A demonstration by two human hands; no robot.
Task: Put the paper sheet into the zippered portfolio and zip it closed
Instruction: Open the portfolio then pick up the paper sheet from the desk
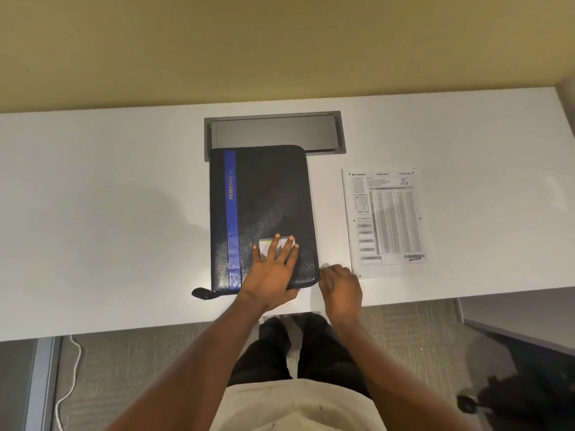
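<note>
The left hand lies flat, fingers straight and spread, pressing on the lower part of the zippered portfolio at the centre of the frame; its fingertips cover a small pale label window. The right hand sits with fingers curled at the portfolio's lower right corner. It is blurred, so whether it pinches anything cannot be told.

The portfolio is black, closed and lying flat. Its near edge is just inside the front edge of the white table, and its far edge overlaps a grey recessed tray. A black tab sticks out at its lower left corner. A blue stripe runs down its left side with gold letters reading "PORTFOL".

The paper sheet lies flat to the right, apart from the portfolio, with a strip of table between them. Its printed tables are too small to read. Table surface stretches widely to the left.
</note>
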